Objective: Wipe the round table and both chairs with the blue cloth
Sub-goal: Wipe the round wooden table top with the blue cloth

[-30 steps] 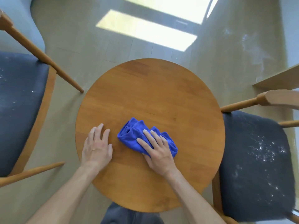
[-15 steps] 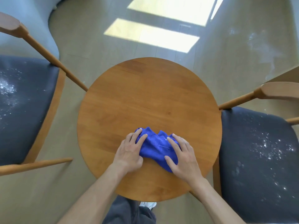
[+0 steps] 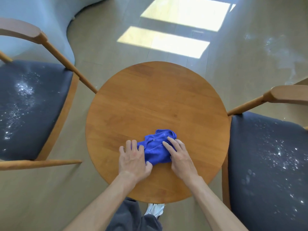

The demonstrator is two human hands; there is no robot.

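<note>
The blue cloth (image 3: pixel 155 151) lies bunched on the near part of the round wooden table (image 3: pixel 158 100). My left hand (image 3: pixel 133 158) rests flat at the cloth's left edge, its fingers straight and the thumb against the cloth's near side. On the cloth's right side, my right hand (image 3: pixel 180 155) presses down with straight fingers. Left of the table stands a chair with a dark seat (image 3: pixel 30 105), and a matching chair's seat (image 3: pixel 266 157) is on the right. Both seats carry white specks and powder.
The left chair's wooden armrest (image 3: pixel 55 52) slopes down to the table's left edge. A second armrest (image 3: pixel 283 95), on the right chair, reaches the right edge. My dark trousers and a white shoe (image 3: pixel 154 210) show below the table. White dust marks the floor (image 3: pixel 273 45) at far right.
My left hand came off the bare tabletop onto the cloth's left edge. The cloth and my right hand shifted right and nearer. The view tilted, showing more of both chairs.
</note>
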